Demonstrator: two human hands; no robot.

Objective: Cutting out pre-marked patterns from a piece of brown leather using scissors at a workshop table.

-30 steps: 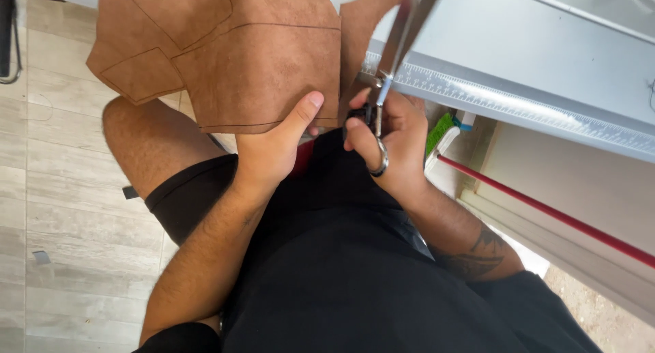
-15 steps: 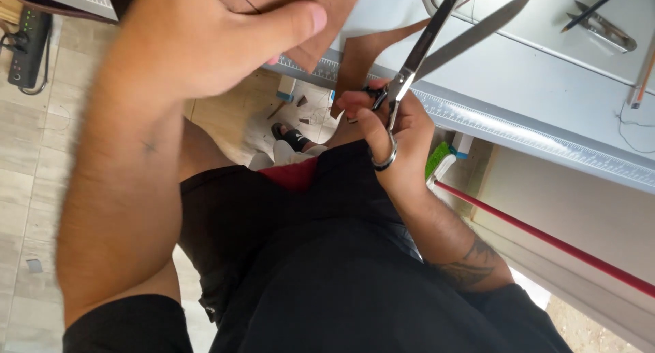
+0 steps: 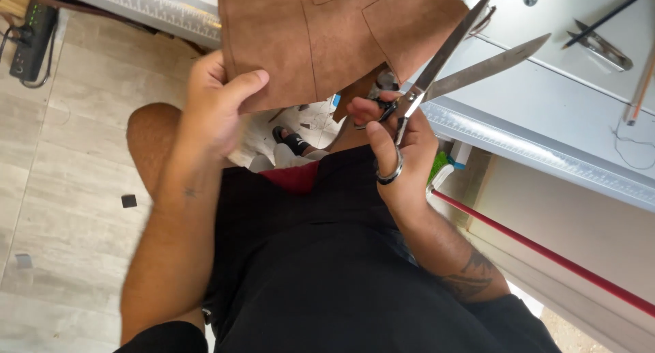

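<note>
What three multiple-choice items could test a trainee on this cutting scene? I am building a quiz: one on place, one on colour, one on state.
1. Where does the black pencil lie?
A. on the floor
B. on the grey table
C. on the person's lap

2. What colour is the material held by the left hand?
A. brown
B. blue
C. white

3. How do the blades of the scissors in the right hand stand?
A. shut
B. spread open
C. hidden

Key: 1 B, the pencil rests on the tabletop at upper right; 2 A, the stitched sheet is tan-brown; 3 B, the two blades point apart in a V.
</note>
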